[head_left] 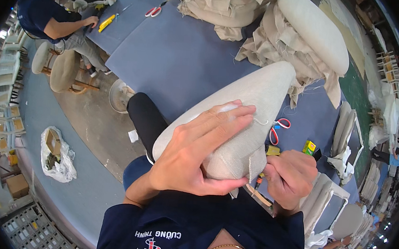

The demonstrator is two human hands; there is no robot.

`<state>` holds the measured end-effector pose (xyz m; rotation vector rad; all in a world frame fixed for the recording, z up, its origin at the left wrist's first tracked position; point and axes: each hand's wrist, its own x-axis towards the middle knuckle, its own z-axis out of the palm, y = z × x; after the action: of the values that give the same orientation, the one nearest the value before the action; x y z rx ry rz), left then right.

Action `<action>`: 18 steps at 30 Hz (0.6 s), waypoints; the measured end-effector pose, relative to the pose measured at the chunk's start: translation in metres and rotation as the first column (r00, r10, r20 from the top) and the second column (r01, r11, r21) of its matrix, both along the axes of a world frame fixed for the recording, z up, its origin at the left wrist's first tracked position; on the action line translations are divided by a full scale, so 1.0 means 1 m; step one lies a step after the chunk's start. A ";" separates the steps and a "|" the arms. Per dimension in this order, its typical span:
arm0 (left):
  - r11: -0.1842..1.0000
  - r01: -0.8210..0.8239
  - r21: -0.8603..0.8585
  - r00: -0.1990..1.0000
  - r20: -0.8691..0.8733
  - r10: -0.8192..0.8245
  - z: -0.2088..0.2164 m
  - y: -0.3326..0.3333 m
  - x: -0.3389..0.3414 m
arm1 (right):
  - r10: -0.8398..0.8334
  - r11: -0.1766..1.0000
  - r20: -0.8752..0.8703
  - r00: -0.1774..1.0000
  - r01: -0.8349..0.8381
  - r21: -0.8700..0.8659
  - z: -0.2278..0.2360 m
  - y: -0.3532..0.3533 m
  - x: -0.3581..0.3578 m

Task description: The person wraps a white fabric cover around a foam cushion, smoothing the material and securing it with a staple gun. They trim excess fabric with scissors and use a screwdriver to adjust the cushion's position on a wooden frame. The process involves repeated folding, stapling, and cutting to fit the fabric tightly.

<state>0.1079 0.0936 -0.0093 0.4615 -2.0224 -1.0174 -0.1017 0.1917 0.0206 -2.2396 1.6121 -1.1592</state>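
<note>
A beige fabric-covered seat cushion [268,88] is tilted up in front of my body. My left hand [197,148] grips it, fingers spread over the covered face and thumb under the near edge. At that near end, a loose flap of the beige fabric [257,162] stands up from the rim. My right hand [294,176] is closed at the edge of this flap, seemingly pinching it; the fingertips are mostly hidden. Just beyond the right hand lie red-handled scissors [274,135], a yellow tool [272,150] and an orange-and-black handle [259,180].
Piles of beige covered cushions [305,34] stand at the far side of the blue-grey table [168,47]. A small yellow-green box [309,147] lies to the right, near stacked seats [344,131]. Another person [48,21] works far left, beside stools [64,71] and a bucket [118,97].
</note>
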 end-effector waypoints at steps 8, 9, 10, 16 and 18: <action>0.999 -0.007 -0.044 1.000 -0.025 0.006 -0.002 0.004 -0.012 | 0.129 0.991 -0.184 0.974 -0.120 0.057 0.024 -0.003 -0.026; 0.999 -0.029 -0.029 0.997 0.064 0.031 0.001 0.007 -0.011 | 0.156 0.986 -0.207 0.966 -0.138 0.096 0.025 0.001 -0.029; 0.998 -0.052 -0.040 0.988 0.140 0.057 0.010 0.011 -0.009 | 0.177 0.982 -0.243 0.954 -0.153 0.113 0.027 0.003 -0.032; 0.998 -0.071 -0.002 0.996 0.058 0.071 0.011 0.013 -0.018 | 0.183 0.982 0.179 0.967 -0.187 0.003 -0.022 -0.009 -0.031; 0.995 -0.100 -0.022 0.994 0.040 0.101 0.012 0.010 -0.016 | 0.176 0.984 0.306 0.936 -0.165 -0.062 -0.039 -0.014 -0.021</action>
<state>0.0917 0.1039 0.0024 0.5720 -2.0230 -0.9324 -0.1228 0.1779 -0.0180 -2.0406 1.2604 -1.4148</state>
